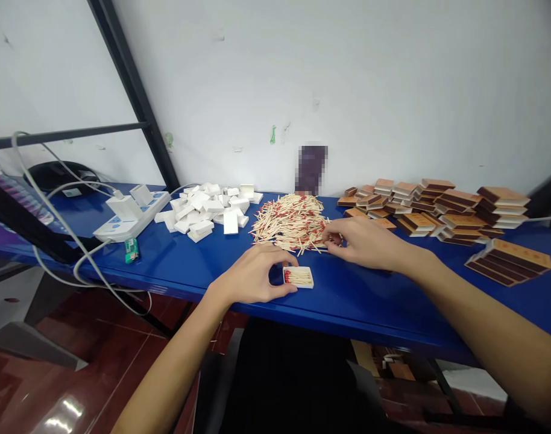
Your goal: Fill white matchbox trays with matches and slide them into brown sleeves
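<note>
Left hand fingers grip the match tray steady | right hand fingers pinch matches from the match pile | best lifted aligned, heads one way.

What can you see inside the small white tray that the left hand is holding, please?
The white tray holds red-tipped matches lying side by side. The left hand steadies its left end; anything beneath the top layer is hidden.

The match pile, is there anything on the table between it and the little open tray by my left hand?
Nothing visible: only bare blue table lies between the match pile and the open tray held by the left hand.
</note>
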